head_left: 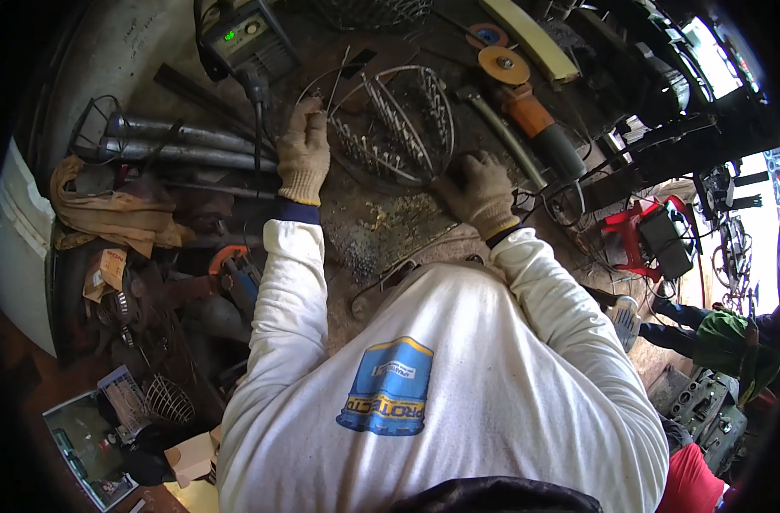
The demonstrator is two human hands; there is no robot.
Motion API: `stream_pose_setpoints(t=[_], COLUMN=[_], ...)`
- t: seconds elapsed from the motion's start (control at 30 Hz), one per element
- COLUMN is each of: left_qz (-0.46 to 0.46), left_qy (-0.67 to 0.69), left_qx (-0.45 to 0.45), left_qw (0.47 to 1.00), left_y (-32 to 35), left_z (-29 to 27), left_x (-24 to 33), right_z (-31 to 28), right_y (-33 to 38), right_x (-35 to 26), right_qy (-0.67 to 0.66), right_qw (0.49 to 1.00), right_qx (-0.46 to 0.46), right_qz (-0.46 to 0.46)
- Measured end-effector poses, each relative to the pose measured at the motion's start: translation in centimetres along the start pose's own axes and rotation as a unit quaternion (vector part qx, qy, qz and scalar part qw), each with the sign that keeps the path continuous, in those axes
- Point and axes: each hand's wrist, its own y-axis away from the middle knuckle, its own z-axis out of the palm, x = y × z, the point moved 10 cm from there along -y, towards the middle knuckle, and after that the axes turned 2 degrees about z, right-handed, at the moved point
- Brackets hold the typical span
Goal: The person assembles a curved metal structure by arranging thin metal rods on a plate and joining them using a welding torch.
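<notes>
A round metal frame (pixel 400 128) with several toothed or twisted bars across its ring lies on the dark work surface in front of me. My left hand (pixel 304 158), in a tan knit glove, has its fingers curled on the frame's left rim. A thin upright rod (pixel 339 79) stands close to those fingers. At the near right of the ring, my right hand (pixel 482 192) wears a similar glove, darkened at the fingers, which bend around the rim. Its fingertips are partly lost in shadow.
An angle grinder (pixel 540 124) with an orange disc lies right of the frame, beside a metal tube (pixel 510 141). A machine with a green display (pixel 245 38) stands at the far left. Metal pipes (pixel 185 141) and a brown cloth (pixel 108 209) lie left. Another person (pixel 732 342) is at right.
</notes>
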Motion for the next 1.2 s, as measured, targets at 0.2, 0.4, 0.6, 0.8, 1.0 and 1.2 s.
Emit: stream_pose_setpoints(t=[0.2, 0.4, 0.6, 0.8, 1.0, 1.2], left_qz=[-0.040, -0.042, -0.173, -0.050, -0.025, -0.013], left_qy=[0.005, -0.020, -0.165, -0.089, -0.133, -0.188], left_qx=[-0.010, -0.088, -0.222, -0.133, -0.124, -0.102], left_qw=[0.999, 0.995, 0.945, 0.986, 0.983, 0.977], left_y=[2.1, 3.2, 3.5, 2.8, 2.9, 3.7], left_z=[-3.5, -1.1, 2.3, 0.9, 0.7, 1.3], left_x=[-1.1, -0.9, -0.8, -1.6, 0.1, 2.1], right_z=[-0.4, -0.1, -0.1, -0.5, -1.4, -0.8], right_y=[0.1, -0.2, -0.3, -0.5, -0.2, -0.8], right_x=[-0.7, -0.4, -0.9, 1.2, 5.6, 2.1], right_qy=[0.053, 0.045, 0.057, -0.045, -0.281, -0.151], right_qw=[0.998, 0.999, 0.998, 0.998, 0.953, 0.983], right_qx=[0.012, -0.011, -0.023, 0.003, 0.038, -0.099], right_qz=[-0.020, -0.027, -0.024, -0.031, 0.112, 0.012])
